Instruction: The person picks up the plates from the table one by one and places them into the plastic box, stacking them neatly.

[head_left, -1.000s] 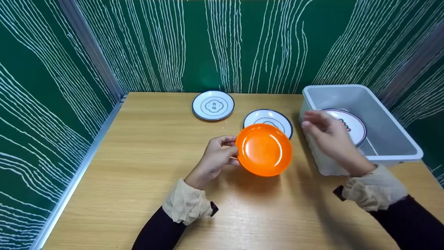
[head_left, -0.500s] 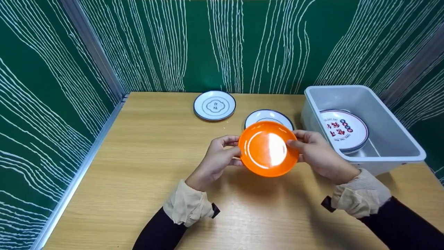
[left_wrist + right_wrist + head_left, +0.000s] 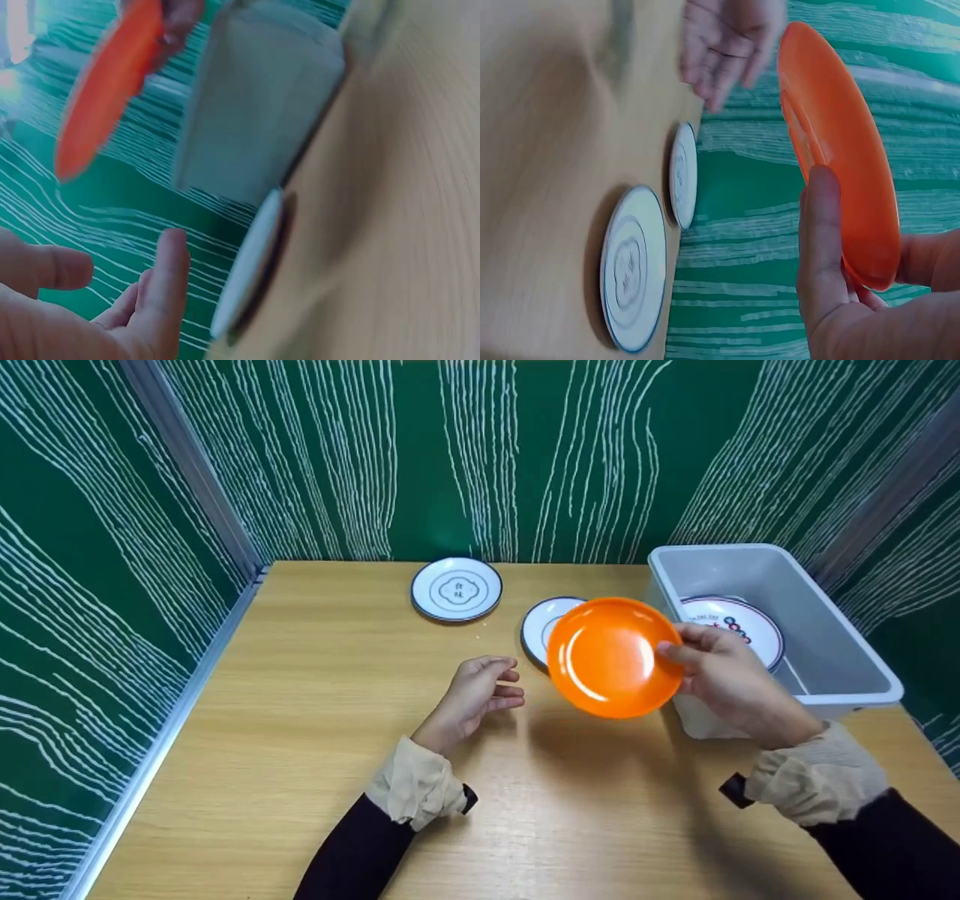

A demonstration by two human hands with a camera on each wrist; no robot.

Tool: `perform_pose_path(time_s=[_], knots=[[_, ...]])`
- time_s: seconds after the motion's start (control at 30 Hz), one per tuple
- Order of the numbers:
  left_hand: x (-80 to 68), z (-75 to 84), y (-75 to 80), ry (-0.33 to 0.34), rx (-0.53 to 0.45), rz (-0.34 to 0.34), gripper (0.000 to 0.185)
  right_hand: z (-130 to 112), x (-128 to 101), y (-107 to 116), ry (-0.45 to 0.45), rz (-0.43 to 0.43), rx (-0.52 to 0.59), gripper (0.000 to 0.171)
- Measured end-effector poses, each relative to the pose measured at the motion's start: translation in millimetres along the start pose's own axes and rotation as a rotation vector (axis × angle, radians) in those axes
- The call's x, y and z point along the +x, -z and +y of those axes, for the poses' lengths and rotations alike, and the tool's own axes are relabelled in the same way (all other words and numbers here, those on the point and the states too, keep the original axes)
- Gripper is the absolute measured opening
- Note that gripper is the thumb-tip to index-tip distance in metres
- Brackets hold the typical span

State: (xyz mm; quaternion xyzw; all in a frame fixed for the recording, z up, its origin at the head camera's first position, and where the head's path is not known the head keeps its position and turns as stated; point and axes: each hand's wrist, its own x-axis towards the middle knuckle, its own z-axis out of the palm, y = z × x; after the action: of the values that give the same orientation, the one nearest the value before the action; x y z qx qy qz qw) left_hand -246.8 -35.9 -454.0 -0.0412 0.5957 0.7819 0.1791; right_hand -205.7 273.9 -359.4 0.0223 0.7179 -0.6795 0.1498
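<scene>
Orange plate (image 3: 613, 657) pinched in right hand (image 3: 731, 684), beside grey bin (image 3: 855, 660). Left hand (image 3: 472, 697) empty, fingers relaxed. Two white plates (image 3: 456, 588) left on table (image 3: 300, 735).

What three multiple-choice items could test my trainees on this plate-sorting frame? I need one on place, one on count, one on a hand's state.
1. Where is the orange plate?
A. flat on the table
B. held above the table beside the grey bin
C. inside the bin

2. How many white plates lie on the table?
A. two
B. four
C. none

3. What is the left hand doing?
A. gripping the orange plate
B. pressing a white plate
C. holding nothing, fingers relaxed

Key: B, the right hand pinches its rim in the air; A, far plate and near plate; C, it is apart from the plate.
</scene>
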Motion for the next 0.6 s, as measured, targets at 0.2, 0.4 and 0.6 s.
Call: perform_pose_path(time_s=[0.2,0.4,0.6], knots=[[26.3,-6.4,5.7,0.075,0.072,0.02,0.034,-2.6,-5.5,32.7,-0.012,0.062,0.17,0.046],[47.2,1.2,3.6,0.129,0.114,0.052,0.028,-5.7,-10.5,69.4,-0.03,0.16,0.395,0.024],[59.4,5.6,-3.2,0.139,0.109,0.081,0.022,-3.7,-7.2,93.9,-0.085,0.344,0.594,0.051]])
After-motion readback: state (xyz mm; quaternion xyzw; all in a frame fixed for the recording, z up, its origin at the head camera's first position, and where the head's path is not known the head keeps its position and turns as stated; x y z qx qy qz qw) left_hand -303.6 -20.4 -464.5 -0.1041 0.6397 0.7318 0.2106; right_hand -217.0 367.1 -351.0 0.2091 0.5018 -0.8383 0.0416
